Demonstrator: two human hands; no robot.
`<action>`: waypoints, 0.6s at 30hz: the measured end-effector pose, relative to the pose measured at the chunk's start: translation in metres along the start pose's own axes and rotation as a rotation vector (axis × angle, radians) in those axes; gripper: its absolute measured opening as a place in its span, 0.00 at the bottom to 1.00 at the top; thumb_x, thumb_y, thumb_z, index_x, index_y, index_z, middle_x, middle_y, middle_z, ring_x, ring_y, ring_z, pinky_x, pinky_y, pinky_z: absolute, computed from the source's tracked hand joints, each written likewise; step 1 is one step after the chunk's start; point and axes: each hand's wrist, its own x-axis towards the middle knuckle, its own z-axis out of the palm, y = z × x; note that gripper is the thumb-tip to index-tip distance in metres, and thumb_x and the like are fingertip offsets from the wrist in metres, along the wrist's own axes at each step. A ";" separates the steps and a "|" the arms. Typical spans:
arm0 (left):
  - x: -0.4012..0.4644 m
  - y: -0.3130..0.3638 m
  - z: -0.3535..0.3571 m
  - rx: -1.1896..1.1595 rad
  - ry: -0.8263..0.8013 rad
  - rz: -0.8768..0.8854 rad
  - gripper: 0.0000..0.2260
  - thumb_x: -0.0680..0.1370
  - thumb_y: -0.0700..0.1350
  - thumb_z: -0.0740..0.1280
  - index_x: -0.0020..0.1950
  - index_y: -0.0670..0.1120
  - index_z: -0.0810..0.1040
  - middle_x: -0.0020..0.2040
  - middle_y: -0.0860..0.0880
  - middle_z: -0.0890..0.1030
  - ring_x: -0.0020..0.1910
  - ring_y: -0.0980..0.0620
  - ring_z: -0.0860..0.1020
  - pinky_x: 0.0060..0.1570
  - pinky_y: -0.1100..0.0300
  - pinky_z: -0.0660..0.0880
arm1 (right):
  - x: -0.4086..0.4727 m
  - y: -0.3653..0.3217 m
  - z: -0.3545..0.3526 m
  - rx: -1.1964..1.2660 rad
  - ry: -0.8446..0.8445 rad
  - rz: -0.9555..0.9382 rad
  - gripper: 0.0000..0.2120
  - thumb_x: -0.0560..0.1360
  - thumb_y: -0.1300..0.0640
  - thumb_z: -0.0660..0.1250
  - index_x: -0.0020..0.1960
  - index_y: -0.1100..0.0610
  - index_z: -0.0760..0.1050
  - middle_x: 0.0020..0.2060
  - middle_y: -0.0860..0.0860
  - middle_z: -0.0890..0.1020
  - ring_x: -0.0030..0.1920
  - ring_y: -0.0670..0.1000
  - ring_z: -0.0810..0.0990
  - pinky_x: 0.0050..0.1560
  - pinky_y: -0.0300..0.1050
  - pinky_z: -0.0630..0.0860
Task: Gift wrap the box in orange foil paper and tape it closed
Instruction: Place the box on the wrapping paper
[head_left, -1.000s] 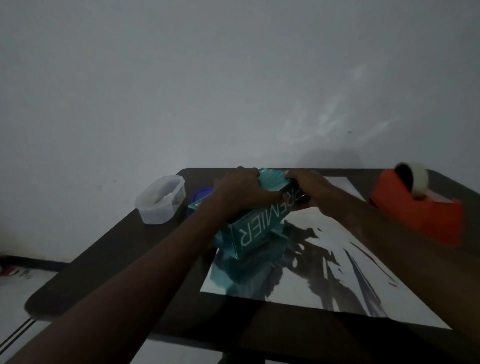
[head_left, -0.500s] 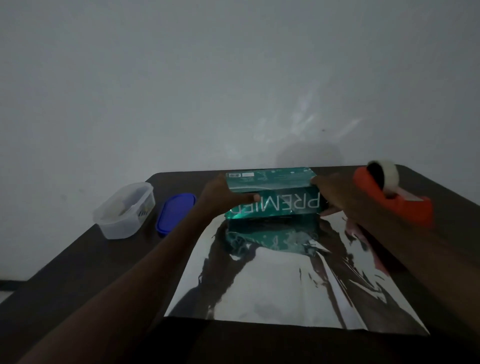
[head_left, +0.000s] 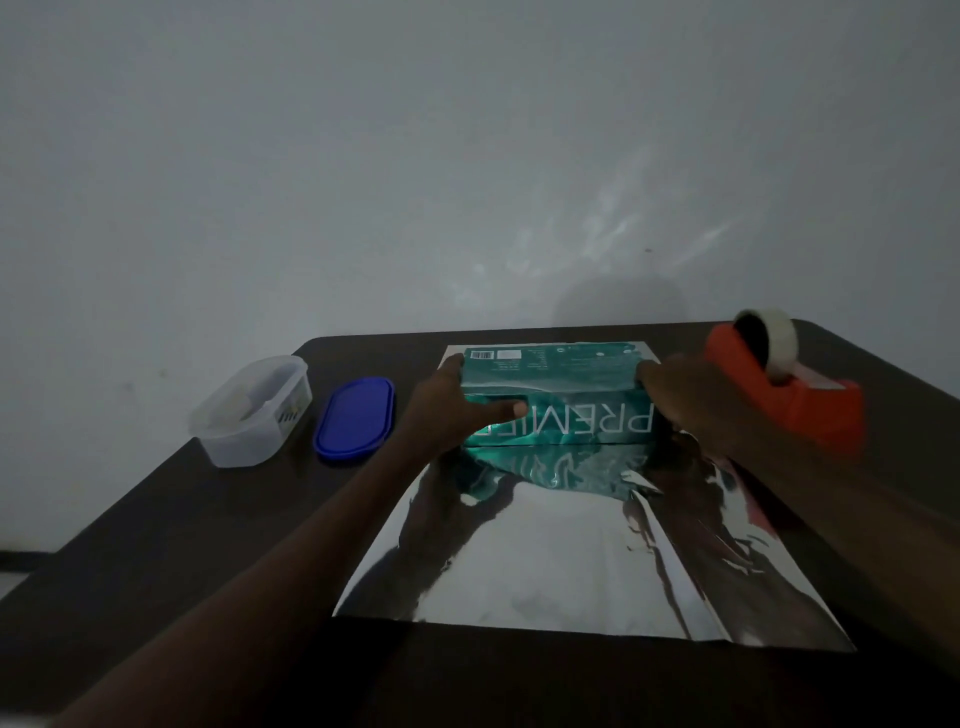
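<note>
A teal box (head_left: 571, 387) printed with white letters stands on the far end of a shiny foil sheet (head_left: 561, 561), whose silver side faces up. My left hand (head_left: 452, 410) grips the box's left end, thumb across its front face. My right hand (head_left: 680, 395) holds the box's right end. An orange tape dispenser (head_left: 795, 395) with a roll of tape stands just right of the box, behind my right wrist.
A clear plastic container (head_left: 254, 410) and its blue lid (head_left: 356, 418) lie on the dark table (head_left: 171, 561) at the left. A grey wall rises close behind the table's far edge. The foil's near edge lies short of the table's front.
The box has swung from slanted to square with the foil's far edge, both hands staying on its ends. The view has shifted so the table's left side shows more.
</note>
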 end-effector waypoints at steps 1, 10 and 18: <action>-0.001 -0.001 0.001 -0.002 0.006 0.003 0.33 0.67 0.58 0.78 0.68 0.49 0.71 0.56 0.57 0.78 0.54 0.58 0.78 0.50 0.67 0.72 | 0.000 0.001 0.000 -0.016 0.001 -0.001 0.17 0.81 0.50 0.53 0.42 0.60 0.69 0.35 0.55 0.72 0.42 0.58 0.72 0.44 0.50 0.68; -0.002 -0.017 0.005 0.018 -0.051 0.011 0.40 0.62 0.69 0.73 0.69 0.54 0.69 0.63 0.54 0.78 0.58 0.56 0.79 0.58 0.54 0.78 | -0.002 0.005 0.002 -0.019 0.002 -0.025 0.18 0.81 0.49 0.54 0.51 0.63 0.74 0.39 0.56 0.76 0.40 0.56 0.77 0.39 0.48 0.71; 0.027 -0.007 -0.019 -0.026 -0.031 -0.139 0.41 0.71 0.77 0.55 0.71 0.48 0.72 0.67 0.46 0.76 0.64 0.46 0.76 0.67 0.44 0.70 | -0.011 -0.023 -0.002 -0.331 0.310 -0.426 0.30 0.78 0.36 0.56 0.67 0.59 0.67 0.60 0.57 0.77 0.56 0.56 0.76 0.50 0.43 0.64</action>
